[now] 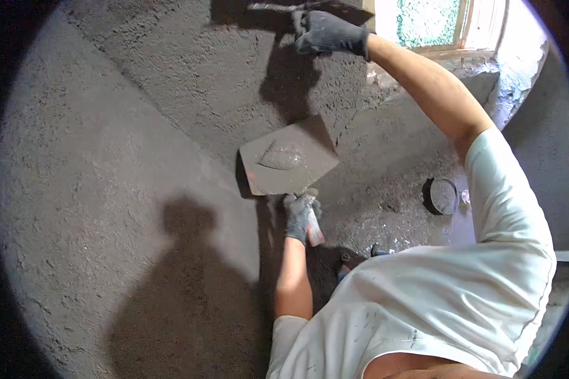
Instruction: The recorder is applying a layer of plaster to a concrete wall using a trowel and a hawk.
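1. Left hand (302, 215), grey-gloved: fingers closed on a pale, red-tipped handle (315, 228) at the near edge of a flat grey board (262, 181), scene centre; smooth mortar mound (286, 156) on top.
2. Right hand (329, 33), grey-gloved: curled around a trowel (348, 11), far side.
3. Wall (215, 76): coarse, pitted, grey.
4. Far right: window (428, 22), textured greenish glass.
5. Right: round container (444, 196).

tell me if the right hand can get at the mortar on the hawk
Probably yes: the right hand, holding a trowel, is away from the mortar, but nothing visible blocks the way to the uncovered face of the hawk in the left hand.
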The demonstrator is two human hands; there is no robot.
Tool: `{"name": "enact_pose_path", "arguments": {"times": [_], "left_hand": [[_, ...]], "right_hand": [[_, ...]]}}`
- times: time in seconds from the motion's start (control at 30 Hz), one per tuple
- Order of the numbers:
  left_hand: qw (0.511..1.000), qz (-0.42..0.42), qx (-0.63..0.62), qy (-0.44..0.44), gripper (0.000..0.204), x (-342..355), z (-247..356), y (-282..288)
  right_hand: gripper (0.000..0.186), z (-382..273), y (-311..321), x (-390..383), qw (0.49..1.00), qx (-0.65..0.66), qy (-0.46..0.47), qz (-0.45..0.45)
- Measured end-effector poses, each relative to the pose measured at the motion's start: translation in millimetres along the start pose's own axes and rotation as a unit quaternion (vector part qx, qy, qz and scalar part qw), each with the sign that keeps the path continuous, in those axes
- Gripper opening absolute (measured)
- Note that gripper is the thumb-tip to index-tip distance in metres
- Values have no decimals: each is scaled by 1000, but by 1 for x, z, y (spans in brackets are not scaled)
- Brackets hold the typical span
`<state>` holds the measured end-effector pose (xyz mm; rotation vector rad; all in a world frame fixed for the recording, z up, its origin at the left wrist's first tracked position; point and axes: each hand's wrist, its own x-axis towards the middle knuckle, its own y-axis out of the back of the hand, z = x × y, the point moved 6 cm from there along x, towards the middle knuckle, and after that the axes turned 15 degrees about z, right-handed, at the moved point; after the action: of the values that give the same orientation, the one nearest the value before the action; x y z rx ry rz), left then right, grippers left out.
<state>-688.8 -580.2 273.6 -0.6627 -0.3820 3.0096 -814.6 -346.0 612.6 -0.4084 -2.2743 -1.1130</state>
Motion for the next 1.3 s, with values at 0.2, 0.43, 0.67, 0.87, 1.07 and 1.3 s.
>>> {"name": "enact_pose_path", "arguments": {"times": [0.2, 0.43, 0.67, 0.87, 1.07, 1.3], "left_hand": [[998, 32, 56, -14, 11, -5, 0, 8], [997, -31, 72, 2, 23, 13, -40, -21], [944, -221, 233, 82, 27, -31, -113, -134], [914, -294, 240, 140, 27, -70, -158, -138], [898, -328, 237, 172, 27, -84, -183, -139], [919, -290, 220, 153, 28, -56, -151, -114]], "right_hand": [[21, -10, -28, -134, 979, -149, 109, 81], [29, 49, -111, -237, 985, -39, 32, -167], [29, 66, 76, -333, 958, -183, -208, -72], [29, 108, 69, -443, 934, -219, -273, -68], [29, 119, 74, -468, 924, -230, -298, -67], [30, 117, 50, -386, 949, -192, -243, -67]]}}
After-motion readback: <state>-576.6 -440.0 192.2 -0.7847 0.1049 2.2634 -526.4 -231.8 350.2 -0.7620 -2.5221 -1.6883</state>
